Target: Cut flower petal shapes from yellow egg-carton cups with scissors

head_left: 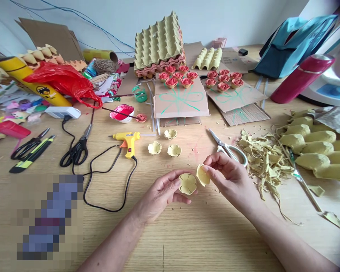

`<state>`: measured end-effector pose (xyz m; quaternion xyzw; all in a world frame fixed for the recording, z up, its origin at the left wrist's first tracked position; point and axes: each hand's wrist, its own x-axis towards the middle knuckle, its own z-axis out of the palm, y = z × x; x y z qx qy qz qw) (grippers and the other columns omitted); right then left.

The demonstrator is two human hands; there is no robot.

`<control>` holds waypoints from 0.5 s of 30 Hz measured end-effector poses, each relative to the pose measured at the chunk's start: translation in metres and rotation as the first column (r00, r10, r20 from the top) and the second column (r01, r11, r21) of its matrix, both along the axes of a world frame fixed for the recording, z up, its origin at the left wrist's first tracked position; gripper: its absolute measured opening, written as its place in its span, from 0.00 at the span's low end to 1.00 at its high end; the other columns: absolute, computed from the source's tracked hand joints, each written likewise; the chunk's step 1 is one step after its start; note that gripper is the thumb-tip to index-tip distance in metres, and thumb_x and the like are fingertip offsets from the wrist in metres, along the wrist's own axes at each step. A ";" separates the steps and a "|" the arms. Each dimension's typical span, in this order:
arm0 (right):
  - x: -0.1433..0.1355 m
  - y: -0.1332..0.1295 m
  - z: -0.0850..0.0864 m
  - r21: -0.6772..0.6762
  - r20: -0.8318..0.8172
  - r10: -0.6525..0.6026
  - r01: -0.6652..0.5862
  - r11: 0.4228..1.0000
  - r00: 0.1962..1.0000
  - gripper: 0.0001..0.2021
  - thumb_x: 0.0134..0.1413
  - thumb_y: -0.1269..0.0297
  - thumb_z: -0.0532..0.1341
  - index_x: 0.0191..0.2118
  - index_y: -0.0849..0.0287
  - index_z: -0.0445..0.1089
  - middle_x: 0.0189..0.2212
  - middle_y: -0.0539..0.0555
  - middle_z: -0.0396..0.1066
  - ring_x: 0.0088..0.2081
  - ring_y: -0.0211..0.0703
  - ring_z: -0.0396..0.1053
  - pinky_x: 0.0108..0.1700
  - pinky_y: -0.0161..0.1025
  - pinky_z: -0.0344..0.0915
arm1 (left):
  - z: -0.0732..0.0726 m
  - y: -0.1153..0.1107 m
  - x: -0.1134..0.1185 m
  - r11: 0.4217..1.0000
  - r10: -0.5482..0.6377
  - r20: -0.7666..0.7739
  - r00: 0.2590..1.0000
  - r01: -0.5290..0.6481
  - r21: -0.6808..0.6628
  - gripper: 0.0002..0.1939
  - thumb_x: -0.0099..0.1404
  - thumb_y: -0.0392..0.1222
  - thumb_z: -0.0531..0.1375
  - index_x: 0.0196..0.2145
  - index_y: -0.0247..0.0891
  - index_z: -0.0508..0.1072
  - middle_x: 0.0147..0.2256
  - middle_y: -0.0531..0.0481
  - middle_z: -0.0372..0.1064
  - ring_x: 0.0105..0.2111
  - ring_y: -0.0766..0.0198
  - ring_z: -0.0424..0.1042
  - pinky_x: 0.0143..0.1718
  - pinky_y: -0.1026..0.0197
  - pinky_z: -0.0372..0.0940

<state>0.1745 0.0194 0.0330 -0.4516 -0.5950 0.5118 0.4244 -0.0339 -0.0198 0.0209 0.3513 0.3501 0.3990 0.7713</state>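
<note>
My left hand (170, 189) pinches a pale yellow egg-carton flower cup (187, 184) between thumb and fingers, its cut petals facing up. Close to its right side, my right hand (228, 177) grips a second flower cup (203, 175), tilted on edge. The two cups are near each other; a narrow gap seems to lie between them. Beyond my hands, three similar cups, one of them a front cup (174, 150), rest on the table. White-handled scissors (228, 147) lie just past my right hand. A yellow glue gun (127, 141) lies to the left, its cord looping toward me.
Carton scraps (266, 162) and a cut egg tray (314, 147) lie at right. Red paper flowers (175, 77) stand on cardboard (181, 102) behind. A red paint dish (121, 113), black scissors (76, 149) and a utility knife (32, 154) lie left. A red flask (303, 78) stands back right.
</note>
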 end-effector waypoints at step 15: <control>-0.006 -0.006 0.001 0.067 0.095 0.074 -0.081 0.994 0.993 0.06 0.65 0.62 0.62 0.35 0.56 0.69 0.30 0.48 0.70 0.32 0.38 0.67 0.36 0.35 0.64 | -0.001 -0.004 -0.001 0.992 0.119 -0.188 0.975 -0.124 -0.014 0.18 0.68 0.50 0.62 0.49 0.36 0.79 0.39 0.43 0.76 0.33 0.61 0.77 0.22 0.67 0.74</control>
